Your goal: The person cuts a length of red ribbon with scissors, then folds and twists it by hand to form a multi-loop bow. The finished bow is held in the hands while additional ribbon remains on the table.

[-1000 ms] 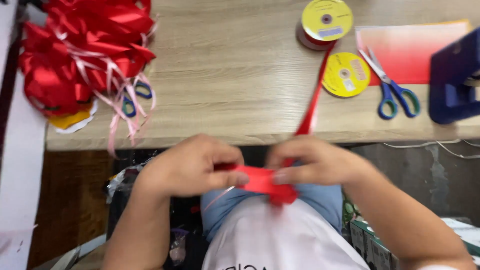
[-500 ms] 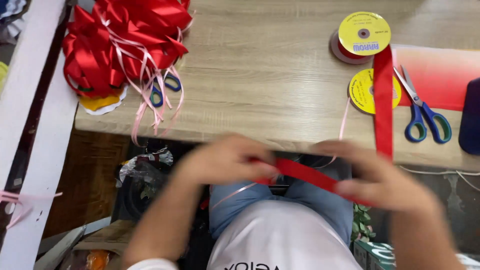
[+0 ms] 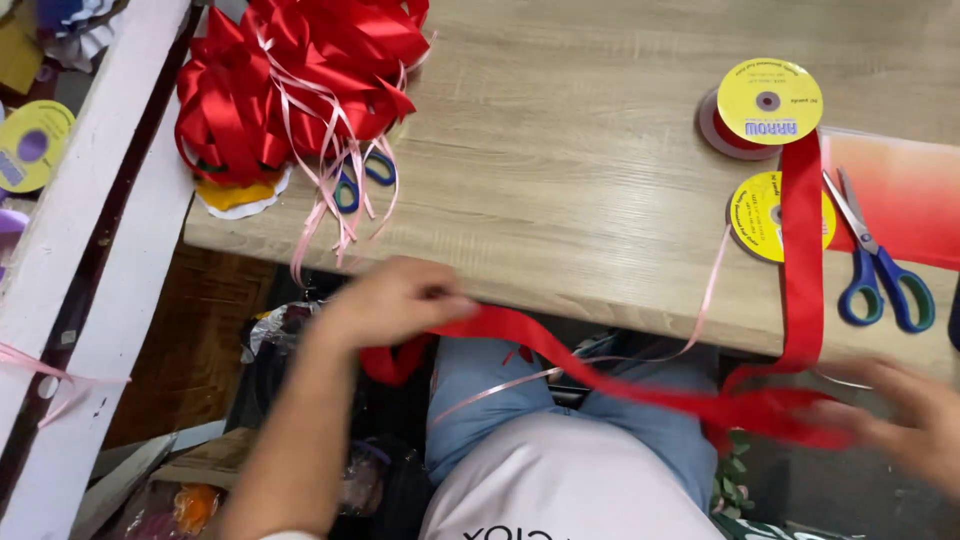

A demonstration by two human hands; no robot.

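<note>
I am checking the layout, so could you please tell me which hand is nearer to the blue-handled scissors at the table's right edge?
Right. The right hand lies just below the blue-handled scissors, off the table's front edge; the left hand is far to their left.

A wide satin ribbon (image 3: 640, 385) across the lower middle of the frame is bright red. The heap of finished ribbon bows (image 3: 300, 80) at the upper left is the same red, with thin pale pink curling strands (image 3: 335, 200) trailing from it. A pair of scissors (image 3: 362, 178) under the heap has blue handles. The wooden table (image 3: 560, 170) is light beige-grey with a streaked grain pattern. Two ribbon spools (image 3: 768, 102) at the upper right have yellow round labels; the upper one shows a red core. Another pair of scissors (image 3: 880, 275) at the right edge has blue handles and silver blades, lying on a red-to-pale sheet (image 3: 900, 185). The jeans (image 3: 480, 400) below are faded blue.
</note>
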